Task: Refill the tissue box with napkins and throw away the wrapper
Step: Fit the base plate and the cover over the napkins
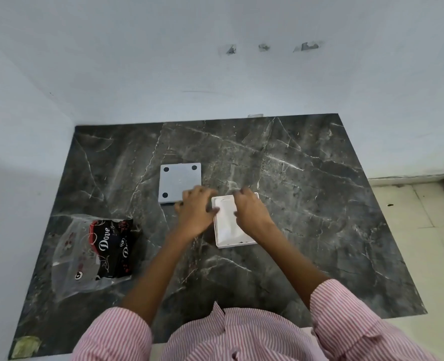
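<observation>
Both hands work over the open white tissue box (235, 234), which lies flat on the dark marbled worktop (306, 204) just in front of the person. The left hand (196, 211) rests with spread fingers at the box's left edge, touching it rather than gripping anything, while the right hand (251, 212) reaches in from the right with its fingers curled down onto the white napkins (224, 217) inside; whether it pinches a napkin or only presses the stack flat is too blurred to tell. This looks like the filling step, with the stack being seated in the tray. The grey panel with black round feet (179, 182), probably the box's other half, lies just beyond the left hand, so the next move likely calls for lifting it and fitting it squarely over the tray without snagging the top sheet. The clear-and-black printed wrapper (96, 252) sits well apart at the left of the worktop, seemingly empty and not yet thrown away. The worktop stands against a pale wall with a few chipped patches, and light floor tiles show at the right.
</observation>
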